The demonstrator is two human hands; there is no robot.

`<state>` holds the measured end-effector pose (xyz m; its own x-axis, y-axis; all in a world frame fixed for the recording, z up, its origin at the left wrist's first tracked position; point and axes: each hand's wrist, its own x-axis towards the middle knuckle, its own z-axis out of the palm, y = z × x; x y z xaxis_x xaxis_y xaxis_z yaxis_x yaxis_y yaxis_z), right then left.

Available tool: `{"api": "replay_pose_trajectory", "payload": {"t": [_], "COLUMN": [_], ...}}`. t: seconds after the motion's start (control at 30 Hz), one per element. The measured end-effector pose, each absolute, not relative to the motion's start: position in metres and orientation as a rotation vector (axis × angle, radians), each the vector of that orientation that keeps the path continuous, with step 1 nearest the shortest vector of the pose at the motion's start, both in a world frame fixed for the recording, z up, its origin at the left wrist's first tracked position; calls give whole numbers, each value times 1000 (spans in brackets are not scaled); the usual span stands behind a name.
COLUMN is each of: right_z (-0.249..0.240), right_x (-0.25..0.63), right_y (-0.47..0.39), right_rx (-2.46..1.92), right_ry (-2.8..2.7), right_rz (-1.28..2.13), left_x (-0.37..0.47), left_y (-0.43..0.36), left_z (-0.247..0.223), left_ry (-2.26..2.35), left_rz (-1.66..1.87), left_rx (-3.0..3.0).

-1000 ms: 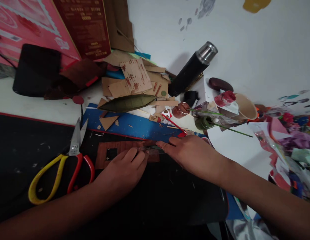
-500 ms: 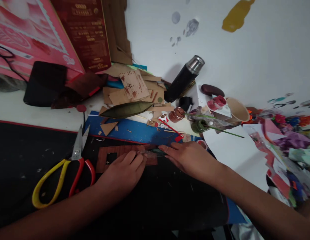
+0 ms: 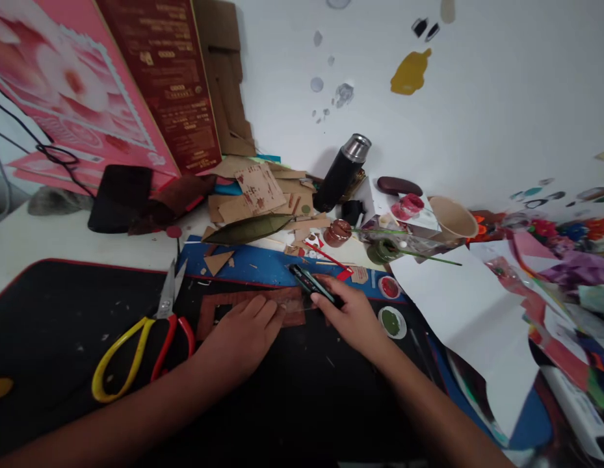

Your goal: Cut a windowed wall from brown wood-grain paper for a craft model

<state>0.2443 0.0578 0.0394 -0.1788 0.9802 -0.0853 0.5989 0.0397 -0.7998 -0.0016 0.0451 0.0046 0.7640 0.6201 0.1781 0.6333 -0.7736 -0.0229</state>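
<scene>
A brown cardboard strip (image 3: 294, 317) with a small square cut-out lies on the black mat. My left hand (image 3: 248, 328) presses down on it, fingers bent and close together, on a clear strip (image 3: 292, 304) that looks like a ruler. In my right hand (image 3: 348, 315) is a dark utility knife (image 3: 309, 281), gripped between thumb and fingers. The knife tilts up to the left, just above the strip's right end; its blade cannot be made out. Scissors (image 3: 165, 305) with one yellow and one red handle lie partly open left of my left hand.
Behind the mat (image 3: 43, 312) are cardboard scraps (image 3: 260, 188), a green boat-shaped piece (image 3: 250, 229), a black flask (image 3: 341, 175) and paint jars (image 3: 337, 233) with sticks. Small paint lids (image 3: 392, 323) and white paper (image 3: 458, 305) lie to the right. A phone-like black slab (image 3: 119, 198) leans at left.
The view has shifted. My right hand has drawn back from the strip and turned, so the knife now shows raised at an angle. My left hand still presses on the strip.
</scene>
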Motion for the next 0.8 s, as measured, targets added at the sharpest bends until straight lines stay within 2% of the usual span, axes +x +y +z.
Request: {"api": "replay_pose_trajectory", "payload": {"t": [0.13,0.3,0.57,0.8], "right_z": [41,39,35,23], "right_x": [248,244,239,241], "right_y": [64,68,76,75], "right_rx": [-1561,-1527,-1526,-1509], "right_ry": [-1735,-1826,-1863,-1784], "right_rz": [1127,1105,1120,1124], "left_x": [1,4,-3,-28], "left_y": [45,46,50,53], "left_z": [9,13,14,8], "left_ry": [-1071,-1188,-1315,-1491], "left_rz": [-265,-228,-484,-416], "left_rx": [-2866,-2935,-2904,-2958]}}
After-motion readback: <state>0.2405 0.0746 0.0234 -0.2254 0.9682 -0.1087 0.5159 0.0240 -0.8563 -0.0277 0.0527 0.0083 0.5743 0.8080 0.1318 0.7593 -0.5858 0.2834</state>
